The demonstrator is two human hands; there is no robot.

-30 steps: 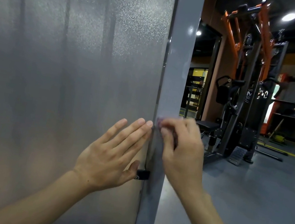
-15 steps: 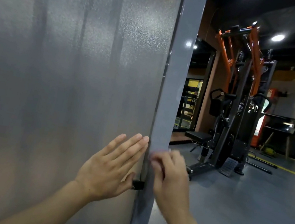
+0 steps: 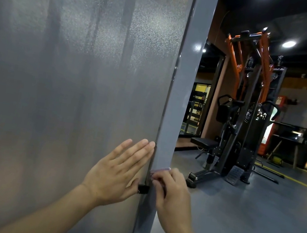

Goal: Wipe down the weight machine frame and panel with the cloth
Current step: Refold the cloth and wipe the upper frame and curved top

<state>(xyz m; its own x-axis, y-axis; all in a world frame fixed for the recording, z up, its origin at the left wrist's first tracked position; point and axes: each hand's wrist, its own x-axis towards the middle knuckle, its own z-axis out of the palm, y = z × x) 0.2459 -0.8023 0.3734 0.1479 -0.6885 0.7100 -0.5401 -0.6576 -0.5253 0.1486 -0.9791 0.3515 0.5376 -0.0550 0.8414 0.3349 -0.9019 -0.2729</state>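
A: What changed over the last second?

B: right hand (image 3: pixel 173 195) has slid down the frame (image 3: pixel 179 100), with the cloth (image 3: pixel 161 170) under it. It was level with the left fingertips; now it sits below them, near the small black clip (image 3: pixel 143 189) at the panel edge. Looks like one downward wipe stroke on the post, about half done at this height.

A: Left hand?

B: left hand (image 3: pixel 119 171) hasn't moved on the panel (image 3: pixel 61 90). Flat, fingers straight and together, tips right at the seam with the frame, thumb by the clip. Holding nothing, just bracing, I'd say.

A: Right fingers?

B: Curled round the cloth, pressing it against the front face of the frame. Only a thin pale strip of cloth shows above the knuckles; the rest is hidden under the hand.

A: Panel state?

B: Frosted grey, with vertical streaks. Can't tell whether that's dirt or reflection, so no call on whether it's been wiped.

A: Background?

B: Orange and black gym machine (image 3: pixel 247 111) well apart on the floor (image 3: pixel 252 224). Not involved.

A: Risk?

B: Cloth could snag on the clip if the stroke goes lower.
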